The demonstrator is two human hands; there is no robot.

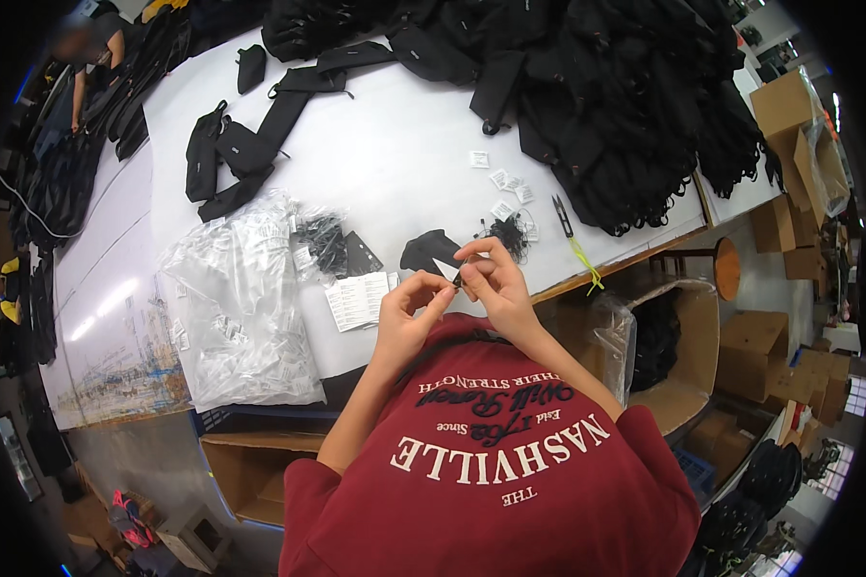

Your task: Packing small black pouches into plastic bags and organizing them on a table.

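"Doing what with the left hand [416,310] and right hand [496,287]?"
"Pinching with both, thumbs close to forefingers, on a small white tag [446,270] over the table's [375,163] near edge."
"Pointing which way?"
"Slanting lengthwise, far left to near right. Hiding the near end behind fingertips."
"Noting anything beyond?"
"Seeing a black pouch [427,250] just past the tag."

Bright, even light washes the white table [385,163], and its glossy left end carries streaks of glare. The clear plastic bag [250,308] catches small highlights, while the heaped black pouches [616,125] lose detail in darkness. The fingers [487,247] look fairly sharp; toward the rim, straight edges bend and corners turn black.
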